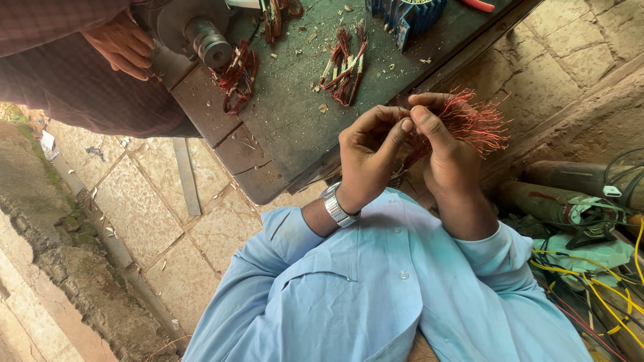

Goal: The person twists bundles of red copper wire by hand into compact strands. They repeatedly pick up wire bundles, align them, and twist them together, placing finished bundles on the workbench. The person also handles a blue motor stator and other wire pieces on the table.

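My right hand (444, 151) grips a bundle of thin reddish copper wires (477, 122) whose loose ends fan out to the right. My left hand (367, 155), with a metal watch on the wrist, pinches a few strands of the same bundle at the fingertips, touching my right thumb. Both hands hover just off the near edge of a dark green workbench (288, 121). I wear a light blue shirt.
On the bench lie wire coil bundles (343, 66), another red coil (236, 75) by a metal spindle (206, 41), and a blue finned part (406, 15). Another person's hand (122, 45) rests at the top left. Metal cylinders and yellow cables (604, 295) lie at the right. The floor is stone.
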